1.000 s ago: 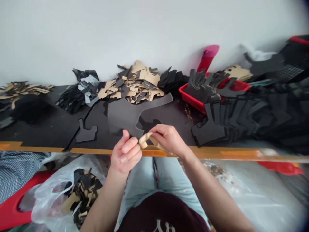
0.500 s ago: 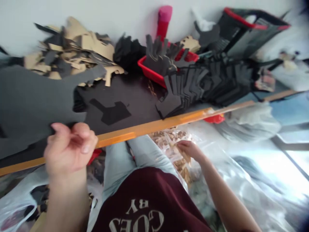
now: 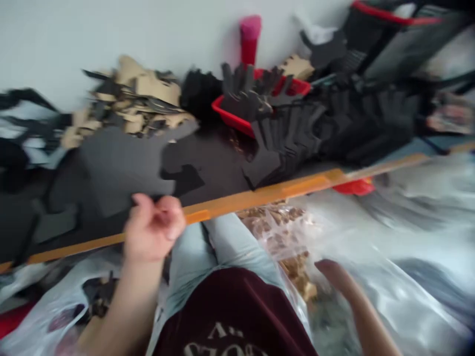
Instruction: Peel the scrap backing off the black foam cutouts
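Observation:
My left hand [image 3: 154, 227] is at the table's front edge, its fingers curled and closed at the lower edge of a dark grey sheet [image 3: 122, 163]. The sheet lies flat and overlaps part of a black cut piece [image 3: 189, 179]. Lower right, over clear plastic, is my right hand [image 3: 332, 272]. It is blurred and its fingers cannot be made out; nothing is visible in it. Beside it, tan scraps [image 3: 297, 269] show in a clear plastic bag.
Tan and black offcuts [image 3: 148, 94] are heaped by the wall. A red basket [image 3: 233, 121] holds dark pieces, with rows of black pieces [image 3: 289, 128] beside it. Orange tape [image 3: 241, 201] lines the table edge. A white bag [image 3: 67, 301] is at lower left.
My left hand and the grey sheet have moved right, and the sheet now covers part of the black piece. My right hand has moved away from the tan scraps, down and right. The view has shifted.

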`<act>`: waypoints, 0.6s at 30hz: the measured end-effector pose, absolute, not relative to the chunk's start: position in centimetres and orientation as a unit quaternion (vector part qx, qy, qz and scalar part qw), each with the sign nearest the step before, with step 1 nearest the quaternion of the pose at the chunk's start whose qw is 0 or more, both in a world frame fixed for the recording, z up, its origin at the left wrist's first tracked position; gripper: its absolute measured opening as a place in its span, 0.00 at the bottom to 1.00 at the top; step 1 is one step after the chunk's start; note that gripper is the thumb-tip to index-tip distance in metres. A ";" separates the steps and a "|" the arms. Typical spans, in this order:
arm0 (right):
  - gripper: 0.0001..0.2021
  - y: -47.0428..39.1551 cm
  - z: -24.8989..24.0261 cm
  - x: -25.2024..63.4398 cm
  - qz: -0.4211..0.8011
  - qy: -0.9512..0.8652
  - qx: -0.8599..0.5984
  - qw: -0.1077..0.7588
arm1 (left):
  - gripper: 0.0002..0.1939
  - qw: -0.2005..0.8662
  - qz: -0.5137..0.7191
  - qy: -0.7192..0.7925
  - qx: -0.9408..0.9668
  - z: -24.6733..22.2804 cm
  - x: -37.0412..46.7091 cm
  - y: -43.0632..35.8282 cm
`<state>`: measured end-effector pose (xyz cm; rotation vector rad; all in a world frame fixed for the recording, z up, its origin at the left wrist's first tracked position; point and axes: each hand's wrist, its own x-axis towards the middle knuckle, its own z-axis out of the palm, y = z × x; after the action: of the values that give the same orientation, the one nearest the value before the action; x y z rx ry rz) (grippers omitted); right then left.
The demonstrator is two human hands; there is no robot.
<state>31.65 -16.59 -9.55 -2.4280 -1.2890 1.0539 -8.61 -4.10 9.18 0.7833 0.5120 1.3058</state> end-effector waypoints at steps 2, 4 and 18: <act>0.14 -12.1 -6.3 28.1 0.441 -0.502 -0.726 0.164 | 0.15 0.729 0.558 0.222 0.327 9.3 -7.8 -4.1; 0.16 -7.8 -2.1 22.7 0.545 -0.481 -0.600 0.334 | 0.22 0.768 0.528 0.219 0.289 8.9 -7.4 -4.2; 0.10 0.2 6.3 4.8 0.545 -0.567 -0.463 0.409 | 0.18 0.704 0.370 0.403 0.453 6.0 -11.4 -5.0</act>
<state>4.82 0.25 6.26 -1.1667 -1.4289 1.3720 -11.44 -5.01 6.02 1.0082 0.8955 0.8236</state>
